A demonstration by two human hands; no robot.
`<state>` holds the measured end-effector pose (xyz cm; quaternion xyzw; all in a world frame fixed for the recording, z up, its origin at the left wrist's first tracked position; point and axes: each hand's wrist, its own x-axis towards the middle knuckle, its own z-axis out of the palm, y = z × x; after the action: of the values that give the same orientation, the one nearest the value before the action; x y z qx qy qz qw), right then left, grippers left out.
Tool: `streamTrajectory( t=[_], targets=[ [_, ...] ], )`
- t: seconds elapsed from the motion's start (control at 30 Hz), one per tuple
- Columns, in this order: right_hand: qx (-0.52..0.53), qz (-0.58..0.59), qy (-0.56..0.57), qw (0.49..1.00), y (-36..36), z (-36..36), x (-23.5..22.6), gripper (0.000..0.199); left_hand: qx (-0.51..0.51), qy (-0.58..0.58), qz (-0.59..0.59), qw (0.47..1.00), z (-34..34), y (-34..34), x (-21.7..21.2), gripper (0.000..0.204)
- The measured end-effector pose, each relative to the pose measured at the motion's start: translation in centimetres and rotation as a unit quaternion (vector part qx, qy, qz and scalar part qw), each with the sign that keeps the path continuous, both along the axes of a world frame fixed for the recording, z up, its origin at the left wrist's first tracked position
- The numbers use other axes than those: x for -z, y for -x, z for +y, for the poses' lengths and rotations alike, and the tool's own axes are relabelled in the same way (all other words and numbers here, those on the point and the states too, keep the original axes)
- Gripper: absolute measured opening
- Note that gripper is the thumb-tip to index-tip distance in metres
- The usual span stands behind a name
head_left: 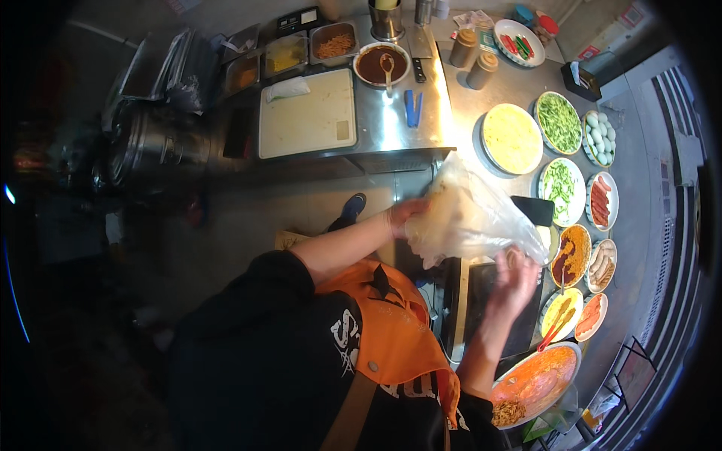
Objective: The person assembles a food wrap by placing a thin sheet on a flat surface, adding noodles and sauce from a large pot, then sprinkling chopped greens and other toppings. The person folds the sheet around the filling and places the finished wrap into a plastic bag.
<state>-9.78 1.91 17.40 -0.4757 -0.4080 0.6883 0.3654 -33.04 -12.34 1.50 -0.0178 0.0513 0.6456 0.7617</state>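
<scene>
Over to the left, in the dim part, a big metal pot [162, 150] stands by the counter's end. Next along, a pale cutting board [308, 124] lies close to the counter's front edge, and a bowl of dark sauce [380, 65] sits beyond its right side. Pale floor [293, 203] runs between that edge and the person, and a dark shoe [353, 206] shows on it. White lettering crosses the person's black shirt [286, 361], partly covered by an orange apron [376, 316] with fainter print.

The left hand [407, 217] is at the near left side of a plastic bag [468, 212]; its fingers pass out of sight behind the plastic, so I can't tell how far they close. The bag is thin, cloudy and creased, yellowish toward the left, clearer and drawn tight toward the right. It's up in the air, just past the counter's corner. The right hand [517, 272], well apart from the left, pinches the bag's lower right edge.

Right of that, bowls crowd the steel worktop [628, 248]: shredded greens [559, 122], sausages [601, 264], pale eggs [599, 138]. A card with a square printed code [632, 15] hangs above.
</scene>
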Motion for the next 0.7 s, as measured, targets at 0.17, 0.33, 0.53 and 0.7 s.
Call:
streamTrajectory(
  t=[0.17, 0.33, 0.53, 0.7],
  targets=[
    [-0.218, 0.121, 0.312, 0.917, 16.4, -12.4, 6.1, 0.025, -0.101, 0.019, 0.178, 0.979, -3.4, 12.8, -0.9, 0.069],
    [-0.352, 0.11, 0.397, 0.84, 24.2, -15.5, 1.4, 0.008, -0.17, 0.106, 0.113, 0.973, -12.1, 24.7, 1.8, 0.067],
    [-0.409, 0.017, -0.013, 0.912, 30.4, -12.6, -3.8, 0.038, -0.241, 0.148, 0.031, 0.959, -23.0, 30.1, 2.7, 0.071],
    [-0.505, -0.173, -0.48, 0.696, 40.3, -14.1, 1.6, 0.09, -0.247, 0.118, 0.03, 0.961, -26.7, 29.7, 1.8, 0.071]
  ],
)
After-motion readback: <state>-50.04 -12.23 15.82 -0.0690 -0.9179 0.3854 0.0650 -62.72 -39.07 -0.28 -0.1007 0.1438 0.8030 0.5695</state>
